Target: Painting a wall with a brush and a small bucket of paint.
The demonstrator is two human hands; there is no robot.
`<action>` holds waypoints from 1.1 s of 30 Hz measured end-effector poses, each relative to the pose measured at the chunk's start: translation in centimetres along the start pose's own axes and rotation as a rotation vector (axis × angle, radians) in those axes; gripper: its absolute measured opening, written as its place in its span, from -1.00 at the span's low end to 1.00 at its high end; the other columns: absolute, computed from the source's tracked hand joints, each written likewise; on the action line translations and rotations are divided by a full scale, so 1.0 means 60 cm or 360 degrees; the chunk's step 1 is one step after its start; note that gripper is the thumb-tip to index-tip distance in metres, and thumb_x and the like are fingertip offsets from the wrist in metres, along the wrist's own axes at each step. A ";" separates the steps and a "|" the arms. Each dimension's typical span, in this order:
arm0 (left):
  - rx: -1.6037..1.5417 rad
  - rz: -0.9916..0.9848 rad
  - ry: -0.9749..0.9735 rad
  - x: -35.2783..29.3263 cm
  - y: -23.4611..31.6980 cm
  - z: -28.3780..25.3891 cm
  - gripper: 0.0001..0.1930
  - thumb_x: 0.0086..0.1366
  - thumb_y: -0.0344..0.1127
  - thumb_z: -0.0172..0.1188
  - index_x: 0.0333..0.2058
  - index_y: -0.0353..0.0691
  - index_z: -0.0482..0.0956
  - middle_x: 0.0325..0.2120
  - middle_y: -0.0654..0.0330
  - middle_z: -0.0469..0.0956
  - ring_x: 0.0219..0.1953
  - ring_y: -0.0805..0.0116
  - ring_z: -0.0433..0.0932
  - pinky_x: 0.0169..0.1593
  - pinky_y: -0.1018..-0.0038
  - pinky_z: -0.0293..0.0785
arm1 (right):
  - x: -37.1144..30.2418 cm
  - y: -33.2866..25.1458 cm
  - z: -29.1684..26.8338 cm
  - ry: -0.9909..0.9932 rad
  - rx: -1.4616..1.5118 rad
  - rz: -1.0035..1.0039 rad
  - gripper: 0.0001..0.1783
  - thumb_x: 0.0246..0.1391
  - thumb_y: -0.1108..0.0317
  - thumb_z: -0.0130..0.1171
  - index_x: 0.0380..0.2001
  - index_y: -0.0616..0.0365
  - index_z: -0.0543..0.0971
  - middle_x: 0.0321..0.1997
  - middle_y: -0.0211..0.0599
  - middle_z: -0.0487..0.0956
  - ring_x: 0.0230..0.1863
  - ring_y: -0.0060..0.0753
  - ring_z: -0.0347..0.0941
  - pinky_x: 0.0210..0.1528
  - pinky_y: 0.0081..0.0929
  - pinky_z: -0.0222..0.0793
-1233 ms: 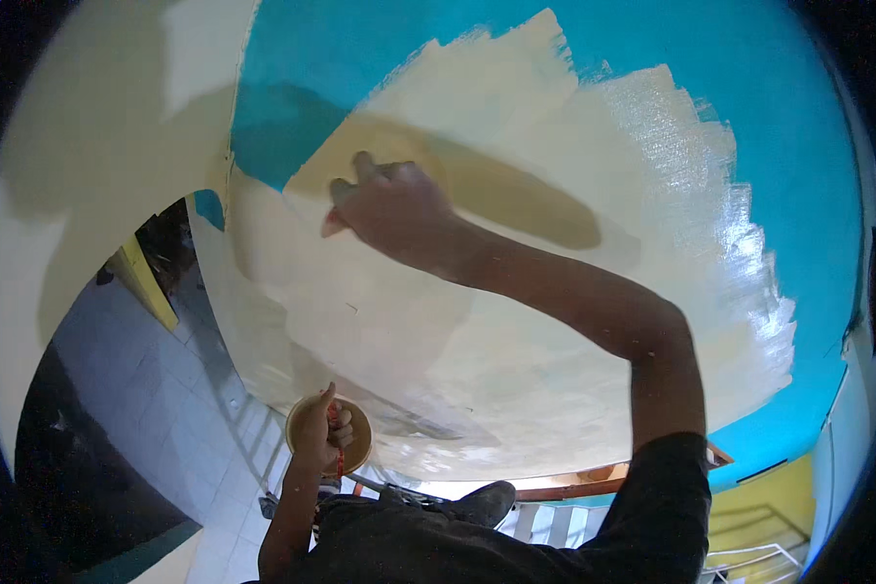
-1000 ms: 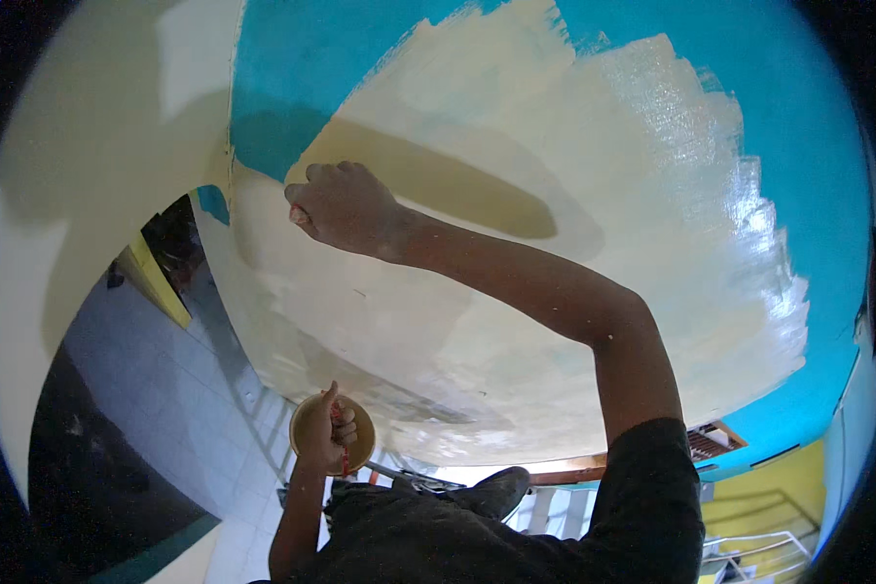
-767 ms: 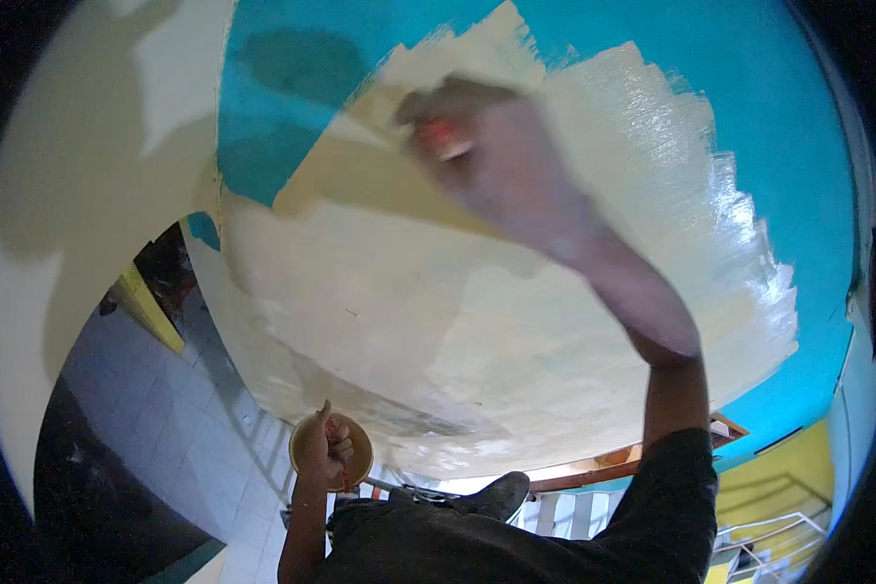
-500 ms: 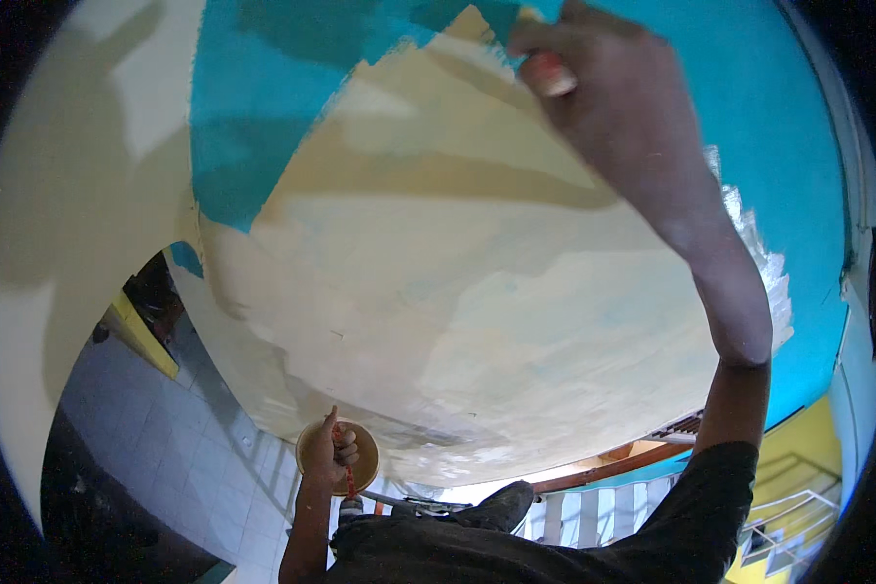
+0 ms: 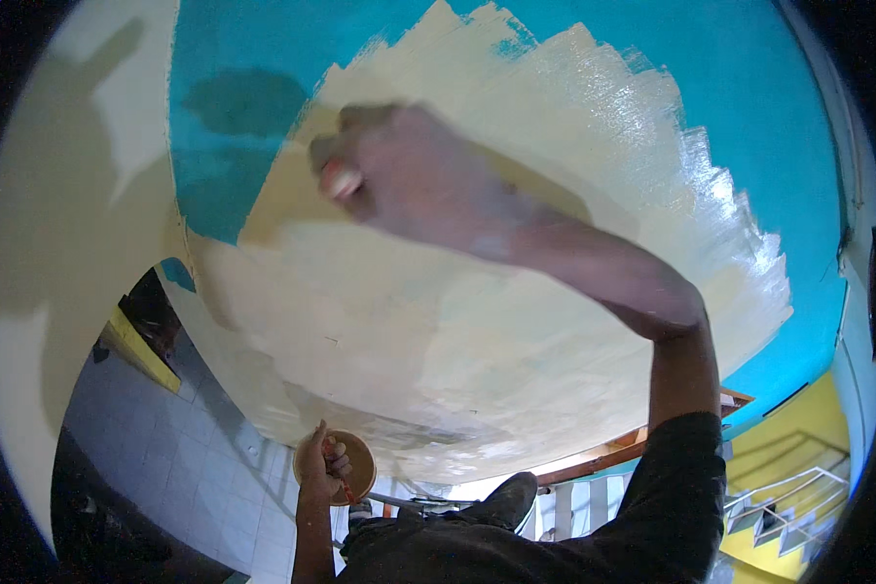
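Note:
My right hand [image 5: 414, 185] is raised in front of the wall, fingers closed around a paintbrush [image 5: 341, 181]. Only the red and pale end of its handle shows; the bristles are hidden behind the hand. Behind it, cream paint [image 5: 516, 321] covers much of the teal wall [image 5: 740, 97], with ragged brush edges and a wet gleam at the upper right. Low down on the left, my left hand [image 5: 319, 465] grips a round, brownish paint bucket [image 5: 364, 467] by its red handle. What is inside the bucket cannot be made out clearly.
A cream wall [image 5: 78, 195] stands at the left, meeting the teal one at a corner. Below lies a tiled floor [image 5: 175, 457] with a yellow edge [image 5: 141, 346]. White railings and yellow stairs [image 5: 788, 530] show at the lower right. A wooden ledge [image 5: 594, 465] runs along the wall's bottom.
My right hand has swept left and down with the paintbrush, from the upper right to the left part of the cream area. The left hand and bucket have barely shifted.

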State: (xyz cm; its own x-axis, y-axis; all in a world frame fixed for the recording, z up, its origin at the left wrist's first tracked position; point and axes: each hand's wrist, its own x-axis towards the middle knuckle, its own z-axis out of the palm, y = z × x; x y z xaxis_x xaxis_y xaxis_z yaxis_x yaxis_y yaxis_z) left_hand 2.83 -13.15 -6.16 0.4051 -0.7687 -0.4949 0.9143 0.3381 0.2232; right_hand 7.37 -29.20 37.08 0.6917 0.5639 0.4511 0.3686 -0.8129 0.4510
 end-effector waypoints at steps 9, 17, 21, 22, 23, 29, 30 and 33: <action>0.0061 0.0094 0.0202 0.019 -0.006 0.017 -0.51 0.25 0.14 0.01 -0.71 0.00 0.15 -0.84 0.37 0.03 -0.85 0.52 -0.08 -0.74 0.56 -0.18 | -0.034 0.053 -0.151 -0.0039 -0.1034 0.0102 -0.81 -0.13 0.19 0.20 -0.51 0.06 0.60 -0.31 -0.03 0.47 -0.37 -0.13 0.52 -0.38 -0.27 0.48; 0.0072 0.0197 0.0230 0.023 0.026 -0.009 -0.56 0.18 0.13 0.12 -0.67 0.03 0.22 -0.84 0.41 0.03 -0.86 0.53 -0.10 -0.76 0.59 -0.18 | -0.051 -0.026 0.012 -0.0320 -0.0238 -0.0155 -0.81 -0.21 0.31 0.19 -0.51 0.17 0.48 -0.28 0.05 0.42 -0.54 -0.27 0.51 -0.53 -0.45 0.48; 0.0046 0.0206 0.0127 0.018 0.032 -0.020 -0.56 0.19 0.15 0.10 -0.66 0.04 0.22 -0.84 0.41 0.04 -0.85 0.54 -0.08 -0.76 0.59 -0.18 | -0.036 -0.031 -0.060 -0.0368 -0.0201 0.0007 -0.86 -0.23 0.40 0.21 -0.50 0.12 0.51 -0.39 -0.21 0.44 -0.55 -0.25 0.48 -0.50 -0.35 0.43; -0.0027 0.0166 0.0064 0.022 0.033 -0.022 -0.57 0.21 0.14 0.09 -0.66 0.04 0.22 -0.84 0.40 0.04 -0.86 0.54 -0.07 -0.77 0.59 -0.18 | -0.038 -0.026 -0.094 -0.0246 -0.0260 0.0076 -0.85 -0.23 0.42 0.21 -0.47 0.10 0.52 -0.41 -0.26 0.44 -0.53 -0.24 0.49 -0.48 -0.34 0.42; -0.0044 0.0183 0.0078 0.019 0.035 -0.032 -0.57 0.21 0.14 0.09 -0.66 0.04 0.22 -0.84 0.40 0.04 -0.86 0.54 -0.07 -0.77 0.59 -0.18 | -0.038 -0.015 -0.120 -0.0118 -0.0289 0.0128 -0.84 -0.23 0.44 0.21 -0.45 0.08 0.53 -0.43 -0.30 0.44 -0.50 -0.23 0.49 -0.46 -0.33 0.40; 0.0082 0.0191 0.0203 0.028 0.027 -0.024 -0.52 0.27 0.10 0.01 -0.72 0.02 0.16 -0.85 0.39 0.02 -0.86 0.53 -0.07 -0.74 0.57 -0.19 | -0.038 0.037 -0.132 0.0051 -0.0905 0.0278 -0.75 -0.28 0.42 0.26 -0.39 0.06 0.54 -0.38 -0.22 0.44 -0.50 -0.23 0.50 -0.49 -0.34 0.43; 0.0093 0.0155 0.0149 0.031 0.026 -0.040 -0.51 0.26 0.10 0.01 -0.73 0.02 0.14 -0.85 0.39 0.01 -0.85 0.53 -0.07 -0.74 0.56 -0.19 | -0.044 0.026 -0.095 -0.0059 -0.0872 0.0239 -0.77 -0.27 0.38 0.27 -0.41 0.07 0.53 -0.35 -0.18 0.44 -0.53 -0.24 0.50 -0.51 -0.36 0.44; 0.0066 0.0130 0.0124 0.048 0.021 -0.048 -0.50 0.25 0.12 0.03 -0.74 0.02 0.12 -0.85 0.39 0.01 -0.85 0.53 -0.06 -0.74 0.56 -0.19 | -0.042 -0.020 0.011 0.0005 -0.0845 0.0062 -0.85 -0.17 0.32 0.18 -0.49 0.12 0.50 -0.26 -0.03 0.43 -0.60 -0.27 0.50 -0.64 -0.43 0.44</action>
State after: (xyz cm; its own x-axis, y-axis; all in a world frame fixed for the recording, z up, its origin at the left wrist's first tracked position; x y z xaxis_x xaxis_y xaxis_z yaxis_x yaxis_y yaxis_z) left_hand 5.16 -13.38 -9.69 0.4789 -0.6945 -0.5370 0.8779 0.3741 0.2990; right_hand 5.60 -29.73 34.87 0.6964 0.5360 0.4772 -0.0228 -0.6481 0.7612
